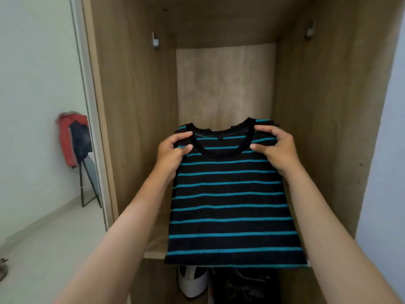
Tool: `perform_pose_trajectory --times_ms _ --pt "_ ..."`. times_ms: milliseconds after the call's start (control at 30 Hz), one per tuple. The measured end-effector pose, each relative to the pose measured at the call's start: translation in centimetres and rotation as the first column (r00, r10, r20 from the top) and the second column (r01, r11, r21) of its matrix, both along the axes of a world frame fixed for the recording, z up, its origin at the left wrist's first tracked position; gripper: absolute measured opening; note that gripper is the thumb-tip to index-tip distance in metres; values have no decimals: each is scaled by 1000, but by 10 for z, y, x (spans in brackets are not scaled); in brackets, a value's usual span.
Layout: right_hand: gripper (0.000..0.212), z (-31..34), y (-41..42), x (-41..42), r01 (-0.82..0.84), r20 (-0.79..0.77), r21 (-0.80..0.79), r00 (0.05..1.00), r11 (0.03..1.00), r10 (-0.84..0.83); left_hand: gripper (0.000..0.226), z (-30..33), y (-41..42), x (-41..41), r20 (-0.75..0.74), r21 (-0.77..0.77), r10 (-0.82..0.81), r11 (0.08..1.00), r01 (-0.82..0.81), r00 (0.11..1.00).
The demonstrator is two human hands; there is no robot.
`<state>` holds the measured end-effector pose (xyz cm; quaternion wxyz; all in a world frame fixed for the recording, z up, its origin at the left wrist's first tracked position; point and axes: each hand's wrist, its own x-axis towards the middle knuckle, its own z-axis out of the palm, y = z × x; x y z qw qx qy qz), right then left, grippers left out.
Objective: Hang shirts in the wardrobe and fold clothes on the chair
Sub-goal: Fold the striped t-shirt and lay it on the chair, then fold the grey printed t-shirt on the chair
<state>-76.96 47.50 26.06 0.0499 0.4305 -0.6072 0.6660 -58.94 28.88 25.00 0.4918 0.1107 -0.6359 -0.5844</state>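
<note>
Both hands grip the striped shirt (232, 194) at its shoulders: the left hand (173, 150) and the right hand (277, 148) each pinch the cloth beside the black collar, fingers curled over the top. The shirt, folded narrow, is held inside the open wardrobe (135, 106) above its shelf. Below its hem, a white shoe (192, 281) and dark things are half hidden and hard to make out.

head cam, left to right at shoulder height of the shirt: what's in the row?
red and dark garment → wardrobe's left wall → left hand → striped shirt's collar → right hand → wardrobe's right wall
</note>
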Motion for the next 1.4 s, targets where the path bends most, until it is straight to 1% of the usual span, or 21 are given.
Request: perform_pose_trajectory --times_ms 100,233,300,400,467,533,633,733,800,833,900,967,1033,1100,1167,1233,1267,1333,1400 --pt "52 -16 -25 -27 -24 65 142 998 990 15 42 -19 -37 -35 74 57 -47 997 43 996" --pt "56 -47 -52 -56 -55 163 352 987 934 -3 46 -54 -70 -65 229 141 -65 990 33 971" --pt "57 -60 -60 -65 -65 200 398 980 915 -17 46 -68 -76 -75 280 167 -57 986 9 958" --pt "55 -70 -67 -75 -29 220 388 973 921 -62 45 -80 -79 -83 310 182 -74 983 17 948" --pt "53 -71 -68 -79 -7 220 373 972 928 -82 45 -83 -82 -86 341 155 -73 988 21 937" --pt "50 -72 -67 -81 27 194 397 974 917 -113 47 -83 -82 -87 373 95 -51 995 16 926" --pt "52 -70 -60 -71 31 130 513 985 858 -113 52 -84 -82 -89 450 -53 -17 998 45 893" --pt "56 -69 -48 -57 10 86 582 994 813 -73 61 -85 -81 -85 543 -111 23 993 44 839" --pt "57 -69 -38 -47 40 45 582 996 812 -82 71 -86 -84 -81 598 -139 77 990 8 797" --pt "57 -69 -33 -40 80 7 576 995 813 -102 75 -85 -83 -77 603 -155 92 988 2 793" --pt "57 -68 -23 -22 136 -53 533 990 835 -128 72 -74 -61 -61 546 -145 66 989 17 835" --pt "55 -66 -16 6 138 -56 446 990 884 -126 66 -66 -34 -38 470 -114 9 992 50 883" --pt "53 -66 -11 41 128 -74 377 991 918 -108 65 -67 -2 -7 427 -84 -17 995 58 904" --pt "52 -73 -5 81 92 -103 323 993 942 -62 61 -77 35 37 411 -57 -5 998 31 912" --pt "51 -87 0 122 30 -103 287 995 957 -1 53 -95 69 84 383 -74 78 996 -54 921" --pt "49 -107 6 166 -41 -103 279 992 959 72 39 -119 99 131 333 -68 199 980 -187 922" --pt "48 -119 10 188 -83 -89 273 990 958 112 33 -134 111 155 321 -39 256 966 -257 912" --pt "46 -145 17 235 -179 -57 276 978 944 202 25 -167 132 203 318 71 350 918 -390 881" --pt "45 -174 26 284 -278 -18 305 955 911 297 28 -204 150 254 364 157 428 848 -507 827"
